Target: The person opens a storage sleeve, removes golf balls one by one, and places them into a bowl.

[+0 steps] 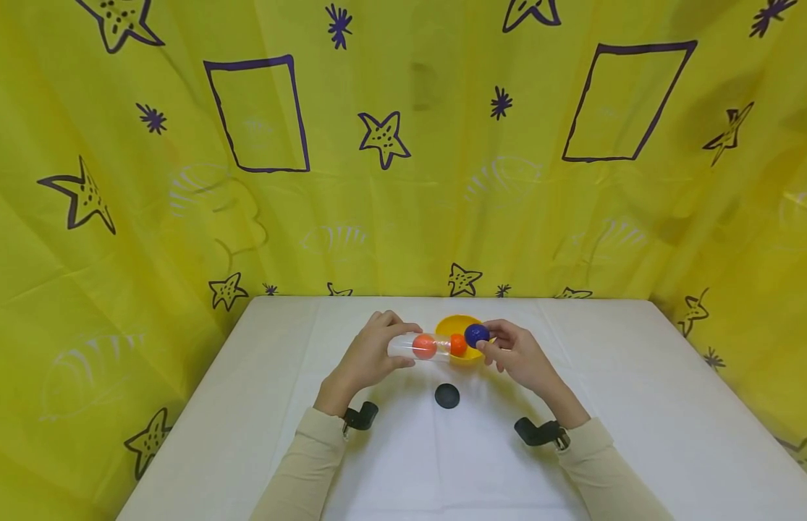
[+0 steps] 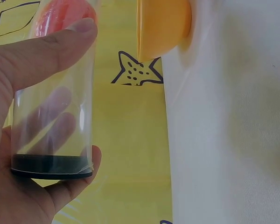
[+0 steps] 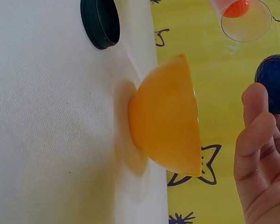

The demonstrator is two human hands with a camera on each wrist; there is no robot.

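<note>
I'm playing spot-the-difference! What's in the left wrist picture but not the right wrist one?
Only the left wrist view shows the left hand and the black cap closing the clear tube.

Only the right wrist view shows the right hand, the blue ball it holds and the loose black lid.

Both show the clear tube, the yellow bowl, the white tabletop and the yellow curtain.

Yellow curtain [image 1: 429, 206], printed with dark stars [image 1: 384, 139] and two four-sided outlines [image 1: 257, 117], hangs behind and beside a white-covered table [image 1: 260, 391]; cover faintly creased.

White table [image 1: 638, 376] (bowl [image 3: 165, 116], cap [image 1: 447, 396] atop)
</note>
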